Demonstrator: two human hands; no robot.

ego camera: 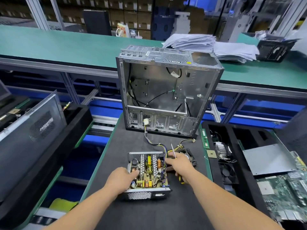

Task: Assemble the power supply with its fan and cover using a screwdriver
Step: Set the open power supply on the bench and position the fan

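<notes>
The power supply (pixel 147 173) lies open on the dark mat, its circuit board and coils showing, with no cover on it. My left hand (pixel 120 179) grips its left wall, fingers curled over the edge. My right hand (pixel 180 166) holds a screwdriver (pixel 173 151), shaft pointing up and away, yellow-black handle end below the palm, while its fingers touch the unit's right side. A black fan (pixel 191 156) lies just behind my right hand, partly hidden. Yellow and black cables (pixel 156 143) run from the unit toward the case.
An empty metal computer case (pixel 166 90) stands upright at the mat's far end. On the right, a black tray (pixel 232 146) holds a heatsink, another fan and a grey metal plate (pixel 267 159); a motherboard (pixel 285 193) lies beside it. A case panel (pixel 33 127) leans at left.
</notes>
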